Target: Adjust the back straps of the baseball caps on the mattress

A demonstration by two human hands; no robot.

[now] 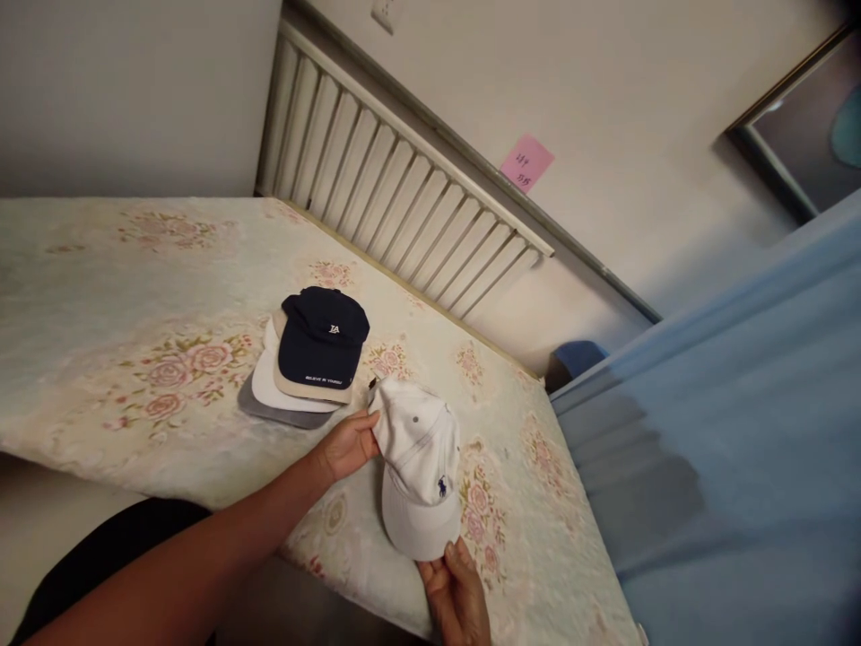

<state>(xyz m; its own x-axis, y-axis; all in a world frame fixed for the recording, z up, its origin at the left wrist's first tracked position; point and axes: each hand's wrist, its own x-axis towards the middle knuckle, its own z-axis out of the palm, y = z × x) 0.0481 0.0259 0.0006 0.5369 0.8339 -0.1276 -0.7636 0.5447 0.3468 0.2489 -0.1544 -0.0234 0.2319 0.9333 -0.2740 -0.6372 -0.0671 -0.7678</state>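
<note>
A white baseball cap (421,449) with a small dark blue emblem is held between my two hands above the flowered bed cover. My left hand (350,444) grips the back edge of its crown, fingers partly hidden behind the fabric. At the front, my right hand (458,592) pinches the brim, thumb on top and fingers underneath. Left of it lies a stack of caps, one on another: a navy cap (324,341) with white lettering on top, then a beige brim (313,388), a white brim (265,381) and a grey brim (282,413) at the bottom.
The flowered cover (221,296) spreads over a bed-like surface. Behind it stands a white radiator (390,179) along the wall, with a pink note (526,163) above. A blue curtain (726,431) hangs at the right, below a framed picture (807,117).
</note>
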